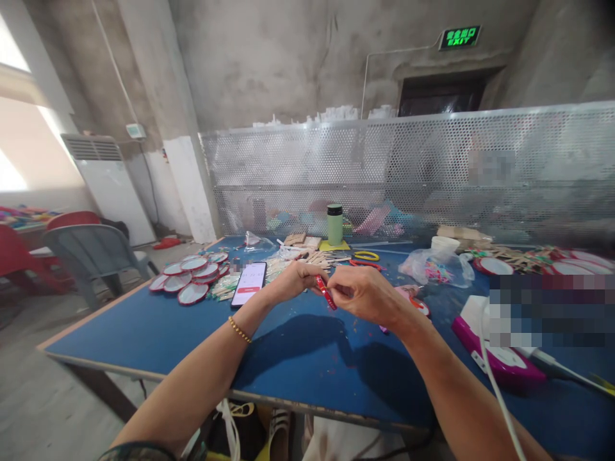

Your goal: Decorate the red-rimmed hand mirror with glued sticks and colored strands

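a small red piece [326,293] is sitting between the two hands, above the near middle of the blue table [158,333], and showing its narrow edge. the left hand [298,280] is pinching its far left end; the right hand [360,291] is curling its fingers inward at its right side, though whether those fingertips are gripping anything is hidden. the step in hand seems to be close fingertip work on that piece, and the next move looks to be calling for a steady left hold and a fine, light touch from the right.

farther out, a phone [248,285] is lying to the left, beside white discs with red rims [193,292]. wooden sticks [324,258] are lying beyond the hands, with a green bottle [335,225] standing farther back. to the right, a clear plastic bag [435,272] is holding small colourful bits, and nearer, a magenta and white device [500,355] is resting.
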`<state>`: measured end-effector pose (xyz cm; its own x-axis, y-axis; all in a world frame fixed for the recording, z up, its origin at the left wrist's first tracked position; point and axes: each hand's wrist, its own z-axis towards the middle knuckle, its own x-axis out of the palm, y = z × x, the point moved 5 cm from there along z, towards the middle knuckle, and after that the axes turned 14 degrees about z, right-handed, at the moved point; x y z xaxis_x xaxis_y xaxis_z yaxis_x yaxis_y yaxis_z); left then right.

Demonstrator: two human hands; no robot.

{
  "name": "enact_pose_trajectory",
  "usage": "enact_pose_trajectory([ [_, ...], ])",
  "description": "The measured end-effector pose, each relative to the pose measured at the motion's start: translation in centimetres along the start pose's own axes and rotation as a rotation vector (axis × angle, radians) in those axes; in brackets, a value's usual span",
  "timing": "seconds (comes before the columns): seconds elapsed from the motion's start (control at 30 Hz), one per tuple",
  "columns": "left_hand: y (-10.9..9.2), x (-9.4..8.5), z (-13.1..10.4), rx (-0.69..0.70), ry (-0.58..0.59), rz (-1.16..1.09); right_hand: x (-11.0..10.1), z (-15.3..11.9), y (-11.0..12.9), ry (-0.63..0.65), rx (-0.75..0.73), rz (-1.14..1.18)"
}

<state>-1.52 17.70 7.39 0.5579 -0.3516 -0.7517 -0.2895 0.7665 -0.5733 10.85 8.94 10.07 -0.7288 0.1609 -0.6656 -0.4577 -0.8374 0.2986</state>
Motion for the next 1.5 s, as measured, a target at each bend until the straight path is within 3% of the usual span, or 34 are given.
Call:
enact_pose_trajectory([
  [1.03,-0.26,0.02,-0.10,-0.029,-0.010,0.002,-0.16,-0.04,0.30,-0.039,-0.047,0.025],
  [1.5,-0.02,-0.03,-0.01,-0.021,-0.014,-0.008,-0.08,-0.03,-0.08,-0.009,0.051,0.061],
])
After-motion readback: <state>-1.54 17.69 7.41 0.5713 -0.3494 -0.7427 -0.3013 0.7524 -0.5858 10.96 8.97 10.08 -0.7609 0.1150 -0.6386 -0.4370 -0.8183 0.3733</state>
